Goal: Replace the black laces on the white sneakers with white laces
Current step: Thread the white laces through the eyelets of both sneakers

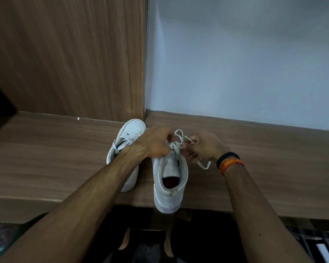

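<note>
L hand (156,142) hides sneaker (169,179) front, lace (179,137).

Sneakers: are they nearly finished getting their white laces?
Nearly, it seems. The left sneaker already shows white laces. The right sneaker is in hand: the left hand and right hand both hold its white lace near the top, apparently tying it. No black laces show. Left: finishing that knot; one loose end trails on the shelf.

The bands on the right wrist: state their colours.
The bands are black and orange, seen in the head view just behind the right hand.
</note>
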